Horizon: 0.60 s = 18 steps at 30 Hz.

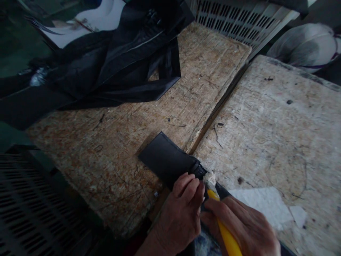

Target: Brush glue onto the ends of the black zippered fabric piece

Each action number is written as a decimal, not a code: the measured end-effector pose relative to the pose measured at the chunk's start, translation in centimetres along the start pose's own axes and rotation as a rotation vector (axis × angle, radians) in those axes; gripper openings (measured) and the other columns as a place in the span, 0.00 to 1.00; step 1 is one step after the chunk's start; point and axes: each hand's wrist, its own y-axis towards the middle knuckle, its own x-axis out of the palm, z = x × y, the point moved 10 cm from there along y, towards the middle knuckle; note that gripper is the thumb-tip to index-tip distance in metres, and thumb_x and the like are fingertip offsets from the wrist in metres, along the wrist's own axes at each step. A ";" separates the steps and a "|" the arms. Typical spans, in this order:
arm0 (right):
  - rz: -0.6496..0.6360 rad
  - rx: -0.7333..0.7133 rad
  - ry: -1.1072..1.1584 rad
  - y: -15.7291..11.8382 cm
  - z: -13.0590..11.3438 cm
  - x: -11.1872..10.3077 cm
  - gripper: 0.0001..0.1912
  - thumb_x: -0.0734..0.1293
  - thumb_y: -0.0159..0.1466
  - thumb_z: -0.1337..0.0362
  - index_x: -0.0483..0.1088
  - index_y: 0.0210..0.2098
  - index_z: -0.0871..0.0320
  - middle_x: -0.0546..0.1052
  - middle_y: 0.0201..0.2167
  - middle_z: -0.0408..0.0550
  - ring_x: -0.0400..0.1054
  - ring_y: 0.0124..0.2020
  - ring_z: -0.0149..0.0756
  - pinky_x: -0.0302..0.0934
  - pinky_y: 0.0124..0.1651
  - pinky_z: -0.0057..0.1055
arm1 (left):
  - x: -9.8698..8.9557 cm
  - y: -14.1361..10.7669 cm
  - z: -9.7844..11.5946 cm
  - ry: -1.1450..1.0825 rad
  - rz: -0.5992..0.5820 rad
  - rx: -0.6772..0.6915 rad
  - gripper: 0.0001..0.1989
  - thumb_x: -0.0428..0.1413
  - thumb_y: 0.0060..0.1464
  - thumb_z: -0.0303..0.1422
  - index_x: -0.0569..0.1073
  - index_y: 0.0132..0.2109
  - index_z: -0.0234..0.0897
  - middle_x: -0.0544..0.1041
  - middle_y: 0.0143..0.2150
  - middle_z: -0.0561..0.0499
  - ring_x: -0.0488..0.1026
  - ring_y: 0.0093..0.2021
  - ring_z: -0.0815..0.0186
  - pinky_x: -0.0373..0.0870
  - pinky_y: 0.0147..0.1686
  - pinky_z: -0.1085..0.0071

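Note:
My left hand (179,213) pinches the gathered end of a flat black fabric piece (165,160), which lies on a worn, scarred particle board (106,149). My right hand (241,227) grips a yellow-handled cutter (226,233) close to my left fingers. Its blade is hidden or too small to make out. A tuft of whitish fibre (210,179) sits by the cutter's front end, at the gap between this board and a paler board (266,124). Scraps of white paper (261,206) lie beside my right hand.
A heap of black fabric (106,60) lies on the far part of the board, with a white printed sheet (80,21) behind it. Slotted plastic crates stand at the back (239,21) and lower left (26,202). A white sack (303,46) lies at upper right.

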 end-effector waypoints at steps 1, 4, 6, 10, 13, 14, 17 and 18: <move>0.003 -0.009 0.033 0.5 0.0 0.2 0.05 0.63 0.66 0.72 0.65 0.42 0.62 0.64 0.23 0.42 0.60 0.23 0.29 0.54 0.25 0.26 | -0.1 -0.1 0.0 -0.010 0.023 0.006 0.18 0.37 0.64 0.29 0.69 0.49 0.27 0.71 0.48 0.42 0.61 0.57 0.60 0.66 0.58 0.60; 0.077 -0.017 0.102 1.2 0.4 0.2 0.04 0.62 0.66 0.72 0.66 0.41 0.62 0.64 0.24 0.41 0.60 0.23 0.26 0.55 0.26 0.24 | -0.3 -0.3 0.0 -0.036 0.060 0.009 0.16 0.39 0.62 0.26 0.70 0.47 0.28 0.71 0.47 0.41 0.62 0.57 0.59 0.68 0.57 0.58; 0.140 0.023 0.135 0.9 1.2 0.0 0.04 0.62 0.66 0.70 0.67 0.40 0.61 0.66 0.24 0.41 0.61 0.23 0.25 0.56 0.26 0.22 | -0.2 -0.3 0.0 -0.036 0.056 0.006 0.15 0.41 0.61 0.25 0.70 0.48 0.27 0.71 0.47 0.40 0.62 0.57 0.58 0.69 0.57 0.58; 0.195 0.136 0.166 -1.1 2.3 -0.2 0.06 0.60 0.67 0.69 0.68 0.37 0.58 0.66 0.22 0.39 0.61 0.21 0.24 0.56 0.24 0.22 | -0.2 0.0 0.2 -0.019 0.016 0.019 0.16 0.42 0.62 0.27 0.69 0.51 0.24 0.71 0.48 0.39 0.62 0.56 0.58 0.67 0.58 0.60; 0.180 0.261 0.165 -2.1 3.0 -0.2 0.06 0.60 0.67 0.67 0.68 0.35 0.56 0.68 0.23 0.39 0.64 0.22 0.24 0.57 0.24 0.22 | 0.1 0.1 0.0 -0.009 -0.031 -0.009 0.16 0.44 0.61 0.25 0.67 0.53 0.24 0.71 0.49 0.41 0.62 0.57 0.59 0.65 0.60 0.62; 0.182 0.292 0.146 -2.3 3.0 -0.4 0.07 0.61 0.67 0.66 0.69 0.34 0.56 0.69 0.24 0.39 0.65 0.22 0.24 0.57 0.23 0.22 | 0.1 0.1 -0.1 -0.008 -0.040 -0.019 0.16 0.45 0.60 0.25 0.67 0.53 0.24 0.70 0.50 0.41 0.61 0.57 0.59 0.64 0.60 0.62; 0.184 0.367 0.071 -3.0 3.4 -1.2 0.09 0.60 0.69 0.60 0.69 0.35 0.54 0.71 0.25 0.40 0.66 0.22 0.25 0.58 0.22 0.21 | 0.2 0.1 -0.1 -0.005 -0.051 -0.028 0.17 0.45 0.60 0.24 0.67 0.54 0.25 0.70 0.50 0.42 0.61 0.57 0.59 0.64 0.61 0.62; 0.183 0.393 0.033 -3.4 3.6 -1.7 0.11 0.59 0.69 0.58 0.69 0.37 0.53 0.72 0.26 0.40 0.67 0.23 0.25 0.59 0.22 0.21 | 0.3 0.1 -0.1 -0.006 -0.056 -0.028 0.17 0.45 0.60 0.24 0.67 0.54 0.26 0.70 0.50 0.42 0.61 0.57 0.59 0.64 0.61 0.62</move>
